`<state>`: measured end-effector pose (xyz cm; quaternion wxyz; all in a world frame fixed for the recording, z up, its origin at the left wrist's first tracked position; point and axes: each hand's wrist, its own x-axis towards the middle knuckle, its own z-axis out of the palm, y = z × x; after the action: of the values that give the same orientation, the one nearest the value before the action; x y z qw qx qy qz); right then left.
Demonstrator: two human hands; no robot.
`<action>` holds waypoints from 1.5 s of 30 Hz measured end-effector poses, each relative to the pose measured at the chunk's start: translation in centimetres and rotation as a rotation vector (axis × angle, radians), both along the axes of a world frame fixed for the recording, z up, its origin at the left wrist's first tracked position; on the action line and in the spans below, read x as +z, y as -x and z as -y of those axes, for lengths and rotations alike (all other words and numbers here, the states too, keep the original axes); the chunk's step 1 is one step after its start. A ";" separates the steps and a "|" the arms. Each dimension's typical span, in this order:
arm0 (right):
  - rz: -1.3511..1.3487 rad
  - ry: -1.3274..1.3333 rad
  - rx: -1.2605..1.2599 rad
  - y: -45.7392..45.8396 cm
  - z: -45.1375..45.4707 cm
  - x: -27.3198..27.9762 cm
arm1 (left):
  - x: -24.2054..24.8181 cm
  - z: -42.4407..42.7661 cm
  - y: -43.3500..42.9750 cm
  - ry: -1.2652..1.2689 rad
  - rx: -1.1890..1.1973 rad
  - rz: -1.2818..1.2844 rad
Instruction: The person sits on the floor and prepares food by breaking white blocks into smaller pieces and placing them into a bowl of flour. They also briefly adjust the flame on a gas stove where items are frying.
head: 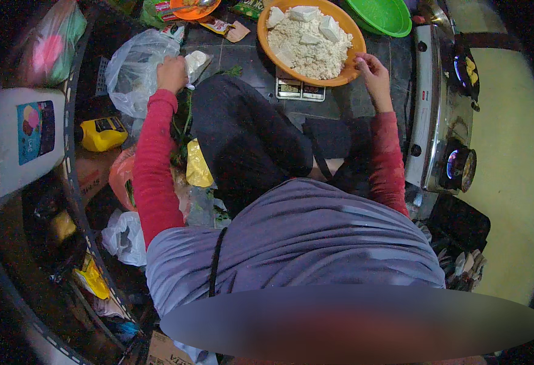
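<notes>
My left hand (173,74) is closed at a small clear plastic bag of white powder (197,61); its fingertips are hidden. A large clear plastic bag (134,68) lies against that hand's outer side. My right hand (373,70) is at the right rim of an orange plastic basin (263,39), fingers bent; whether they grip the rim is not plain. The basin holds pale flour (312,57) with several white powdery chunks (329,28) on top. It rests on a digital kitchen scale (301,90) with a lit display, on the dark tiled floor.
To the right, a two-burner gas stove (424,105) has both flames lit, with a pan (471,73) on the far burner. A green basin (383,18) and an orange bowl (194,8) with a spoon stand ahead. At left are a yellow jug (104,133) and a metal rack (69,137).
</notes>
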<state>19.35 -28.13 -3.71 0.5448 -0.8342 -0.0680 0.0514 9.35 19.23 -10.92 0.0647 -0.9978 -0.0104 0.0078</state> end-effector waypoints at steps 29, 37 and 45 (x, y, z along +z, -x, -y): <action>0.142 0.124 0.120 -4.2 -1.0 1.1 | 1.6 -1.7 1.1 0.132 0.107 -0.056; 0.079 0.094 0.007 0.5 2.1 -0.6 | 0.9 -0.5 -0.6 -0.024 0.155 -0.201; 0.160 0.219 -0.026 2.2 2.2 0.2 | 1.3 0.9 -0.4 -0.001 0.208 -0.108</action>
<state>17.18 -30.31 -3.47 0.4439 -0.8909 -0.0946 -0.0154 9.76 18.31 -9.58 0.0647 -0.9894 -0.1103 0.0682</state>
